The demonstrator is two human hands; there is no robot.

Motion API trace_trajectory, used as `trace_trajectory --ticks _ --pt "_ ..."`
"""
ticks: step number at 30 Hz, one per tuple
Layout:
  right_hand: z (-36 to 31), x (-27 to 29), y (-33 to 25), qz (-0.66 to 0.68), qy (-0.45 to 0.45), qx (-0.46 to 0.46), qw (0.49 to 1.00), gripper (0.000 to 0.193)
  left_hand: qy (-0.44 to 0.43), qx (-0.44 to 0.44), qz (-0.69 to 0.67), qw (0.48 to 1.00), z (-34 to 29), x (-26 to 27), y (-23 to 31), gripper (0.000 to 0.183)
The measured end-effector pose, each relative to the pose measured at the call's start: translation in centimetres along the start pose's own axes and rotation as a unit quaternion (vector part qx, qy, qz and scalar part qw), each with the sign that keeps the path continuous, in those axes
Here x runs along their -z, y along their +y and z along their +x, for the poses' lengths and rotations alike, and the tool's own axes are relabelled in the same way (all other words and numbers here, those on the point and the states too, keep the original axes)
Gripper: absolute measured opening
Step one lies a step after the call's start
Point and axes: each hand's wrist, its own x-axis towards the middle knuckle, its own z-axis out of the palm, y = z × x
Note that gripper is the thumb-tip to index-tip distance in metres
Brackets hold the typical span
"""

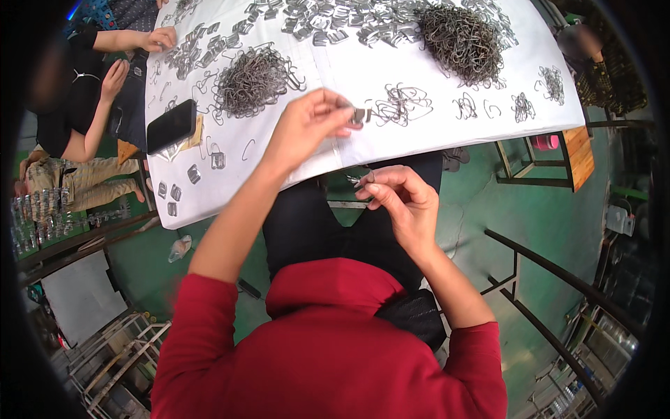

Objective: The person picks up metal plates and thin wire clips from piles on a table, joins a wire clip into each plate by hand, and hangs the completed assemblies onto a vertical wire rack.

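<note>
Above the table's near edge, my left hand (301, 129) is closed in a pinch on a small flat metal buckle (359, 116). Lower and to the right, off the table and over my lap, my right hand (408, 202) pinches a small shiny metal piece (354, 180); its exact shape is too small to tell. Just right of my left fingertips lies a loose spread of bent wire hooks (403, 105). A denser heap of wire hooks (252, 82) sits beyond my left hand, and a bigger heap (460, 45) stands farther right.
Many flat metal buckles (328, 24) cover the far side of the white-covered table (272, 174). Small hook clusters (523, 107) lie at right. A black phone (171, 126) rests at left near several loose buckles (194, 174). A co-worker's hands (160, 39) work at left; another person (607, 77) is at right.
</note>
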Motion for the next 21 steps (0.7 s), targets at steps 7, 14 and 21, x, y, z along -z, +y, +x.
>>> trace_trajectory --ticks 7,14,21 --pt "0.0 -0.7 0.7 0.026 0.019 0.008 0.999 0.021 0.04 -0.033 -0.02 0.998 -6.2 -2.4 -0.5 0.013" --pt "-0.1 -1.4 1.3 0.052 0.013 -0.015 0.998 0.024 0.059 -0.049 -0.009 0.997 -7.8 -2.3 -0.5 0.012" --pt "-0.3 -1.2 1.8 0.039 0.004 -0.03 0.999 0.027 0.061 -0.05 -0.019 0.997 -7.6 -1.9 -2.2 0.013"
